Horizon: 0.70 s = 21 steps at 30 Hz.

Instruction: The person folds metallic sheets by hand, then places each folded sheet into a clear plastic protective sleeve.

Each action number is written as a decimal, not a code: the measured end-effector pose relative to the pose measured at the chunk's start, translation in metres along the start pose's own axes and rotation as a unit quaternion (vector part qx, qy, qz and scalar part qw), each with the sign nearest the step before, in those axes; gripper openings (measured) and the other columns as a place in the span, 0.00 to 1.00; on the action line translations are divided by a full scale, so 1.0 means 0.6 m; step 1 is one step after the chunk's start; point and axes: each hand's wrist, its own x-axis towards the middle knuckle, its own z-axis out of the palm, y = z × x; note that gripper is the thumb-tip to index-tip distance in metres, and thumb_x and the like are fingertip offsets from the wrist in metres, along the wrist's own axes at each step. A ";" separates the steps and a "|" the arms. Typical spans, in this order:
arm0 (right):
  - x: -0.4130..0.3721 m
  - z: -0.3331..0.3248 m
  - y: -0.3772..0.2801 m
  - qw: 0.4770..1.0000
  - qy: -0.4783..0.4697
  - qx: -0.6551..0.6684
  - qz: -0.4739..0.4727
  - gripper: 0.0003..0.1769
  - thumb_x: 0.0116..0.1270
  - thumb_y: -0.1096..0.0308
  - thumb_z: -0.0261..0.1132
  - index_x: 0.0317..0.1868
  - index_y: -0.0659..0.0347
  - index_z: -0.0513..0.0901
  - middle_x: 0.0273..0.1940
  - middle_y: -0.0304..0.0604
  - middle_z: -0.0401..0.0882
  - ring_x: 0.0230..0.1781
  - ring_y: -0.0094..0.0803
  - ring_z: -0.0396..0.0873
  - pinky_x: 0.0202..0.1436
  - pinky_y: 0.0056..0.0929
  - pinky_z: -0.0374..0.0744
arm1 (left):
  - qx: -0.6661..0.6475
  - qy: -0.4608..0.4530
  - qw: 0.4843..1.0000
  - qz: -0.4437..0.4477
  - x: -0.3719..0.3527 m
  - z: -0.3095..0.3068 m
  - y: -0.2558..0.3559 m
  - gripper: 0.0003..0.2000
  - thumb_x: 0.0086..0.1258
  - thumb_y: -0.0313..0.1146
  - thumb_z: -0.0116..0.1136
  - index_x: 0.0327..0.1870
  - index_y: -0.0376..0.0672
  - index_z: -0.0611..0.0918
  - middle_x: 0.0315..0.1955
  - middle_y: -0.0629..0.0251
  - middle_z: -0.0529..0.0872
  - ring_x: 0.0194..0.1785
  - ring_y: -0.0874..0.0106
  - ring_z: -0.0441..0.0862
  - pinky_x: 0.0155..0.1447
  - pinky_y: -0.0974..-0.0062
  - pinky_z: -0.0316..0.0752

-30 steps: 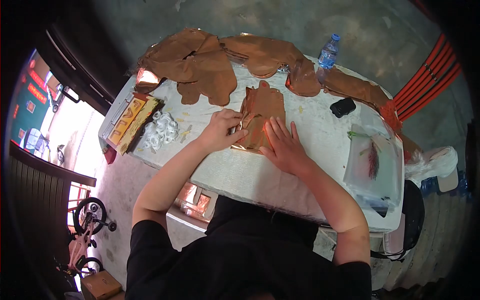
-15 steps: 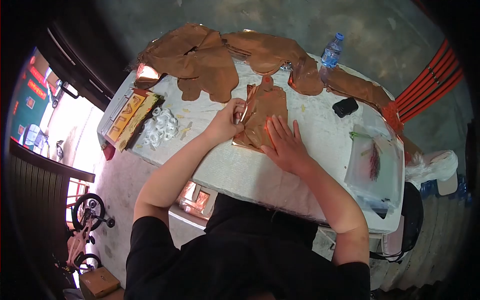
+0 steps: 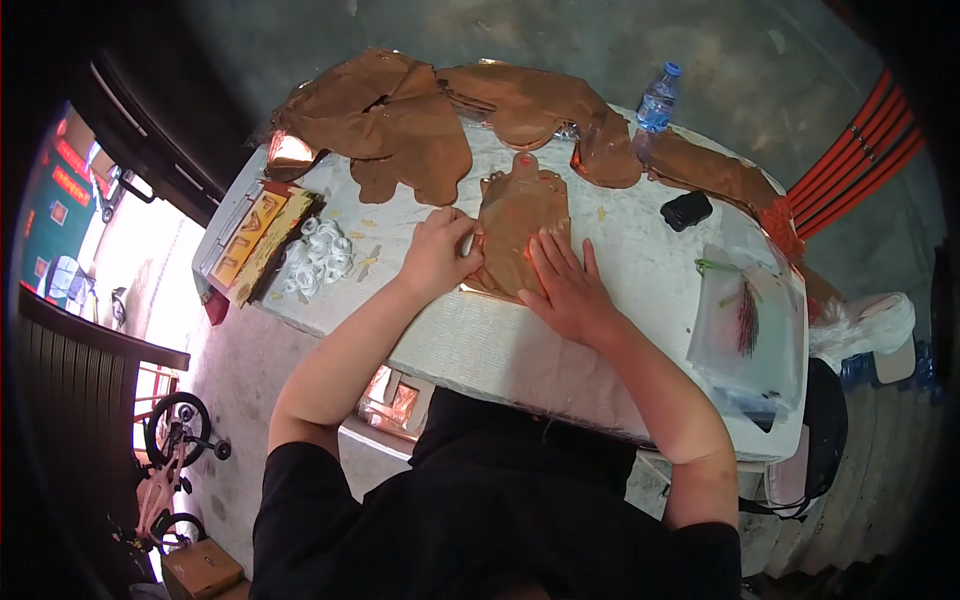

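A flat brown foil-like piece (image 3: 523, 215) with a rounded tab at its top lies on the white-covered table (image 3: 450, 345). My right hand (image 3: 570, 285) rests flat on its right part, fingers extended. At its left edge, my left hand (image 3: 440, 252) has its fingers curled and pressed together; what they hold there, if anything, is hidden. Beyond both hands lie larger brown foil sheets, one heap (image 3: 390, 125) at the back left and another (image 3: 535, 100) at the back middle.
White rings (image 3: 318, 258) lie beside a yellow printed box (image 3: 248, 240) at the left. A water bottle (image 3: 657, 98), a black object (image 3: 686, 211) and a clear plastic bag (image 3: 745, 320) with dark thin sticks are at the right. A small bicycle (image 3: 178, 440) stands on the floor.
The raised left edge of the brown piece now lies flatter. My left hand has shifted slightly left and down. My right hand stays flat on the piece.
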 end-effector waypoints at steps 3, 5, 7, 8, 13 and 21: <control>0.001 -0.008 -0.003 0.999 -0.037 -0.001 0.024 0.40 0.69 0.46 0.50 0.72 0.63 0.52 0.74 0.51 0.46 0.77 0.41 0.41 0.75 0.54 0.37 | 0.020 0.005 1.000 0.006 -0.001 0.004 -0.005 0.11 0.53 0.27 0.64 0.39 0.40 0.83 0.37 0.59 0.79 0.41 0.60 0.79 0.44 0.67 0.75; 0.001 -0.010 -0.003 0.998 -0.051 0.010 0.023 0.40 0.69 0.45 0.50 0.73 0.62 0.51 0.75 0.50 0.45 0.77 0.40 0.40 0.75 0.53 0.36 | 0.030 0.003 0.999 0.012 -0.003 0.005 -0.009 0.12 0.53 0.28 0.65 0.40 0.41 0.83 0.38 0.59 0.79 0.41 0.59 0.79 0.44 0.66 0.76; 0.001 -0.013 -0.006 0.998 -0.055 0.006 0.029 0.40 0.70 0.45 0.49 0.73 0.62 0.51 0.75 0.50 0.44 0.77 0.40 0.39 0.75 0.52 0.36 | 0.044 0.004 0.999 0.016 -0.002 0.003 -0.009 0.13 0.53 0.29 0.66 0.41 0.41 0.84 0.39 0.59 0.80 0.42 0.59 0.79 0.44 0.66 0.76; 0.001 -0.015 -0.007 0.998 -0.061 0.006 0.031 0.40 0.70 0.45 0.49 0.73 0.62 0.50 0.75 0.50 0.43 0.77 0.39 0.38 0.76 0.52 0.35 | 0.046 -0.002 0.999 0.020 -0.002 0.001 -0.008 0.13 0.54 0.31 0.67 0.41 0.42 0.84 0.39 0.59 0.79 0.42 0.59 0.79 0.44 0.66 0.76; 0.005 -0.004 0.007 0.996 -0.030 0.074 0.036 0.37 0.70 0.47 0.50 0.71 0.63 0.55 0.74 0.51 0.49 0.77 0.38 0.43 0.75 0.52 0.37 | 0.043 -0.028 0.999 0.017 -0.004 -0.003 -0.016 0.14 0.54 0.35 0.69 0.42 0.43 0.84 0.40 0.59 0.79 0.42 0.59 0.78 0.45 0.66 0.75; 0.065 -0.024 0.018 0.997 -0.005 0.069 0.027 0.27 0.69 0.49 0.53 0.59 0.59 0.75 0.67 0.54 0.63 0.72 0.43 0.57 0.74 0.54 0.46 | 0.033 -0.021 0.999 0.034 -0.005 0.000 -0.021 0.15 0.54 0.35 0.70 0.42 0.44 0.82 0.40 0.60 0.78 0.44 0.60 0.77 0.47 0.65 0.73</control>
